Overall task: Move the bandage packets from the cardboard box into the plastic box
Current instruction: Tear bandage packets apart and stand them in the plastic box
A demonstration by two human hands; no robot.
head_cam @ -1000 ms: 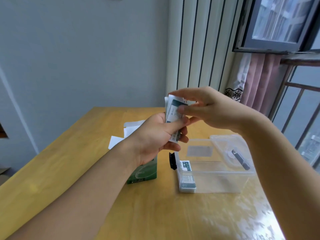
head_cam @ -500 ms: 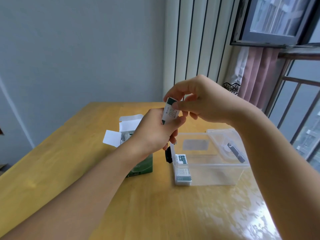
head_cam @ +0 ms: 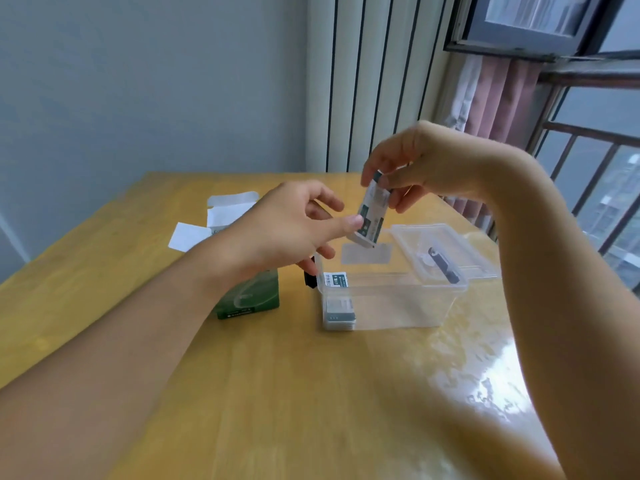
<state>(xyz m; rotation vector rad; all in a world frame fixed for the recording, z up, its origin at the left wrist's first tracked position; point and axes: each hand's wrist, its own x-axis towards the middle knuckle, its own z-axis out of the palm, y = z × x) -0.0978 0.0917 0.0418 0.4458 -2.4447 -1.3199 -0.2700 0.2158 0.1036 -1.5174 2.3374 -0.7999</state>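
— Where was the small stack of white-and-green bandage packets (head_cam: 370, 216)?

— Pinched at its top by the right hand (head_cam: 420, 168), above the clear plastic box (head_cam: 391, 299). The left hand (head_cam: 294, 230) was just beside, fingers relaxed, thumb tip touching the stack.

— And the green cardboard box (head_cam: 247, 299)?

— Under the left wrist, on the wooden table (head_cam: 311, 393), flaps open.

Table (head_cam: 311, 393): wood, glossy, smooth. Plastic box (head_cam: 398, 306): clear, smooth plastic. Cardboard box (head_cam: 247, 299): green card, white matt flaps. Bandage packets (head_cam: 370, 216): printed paper.
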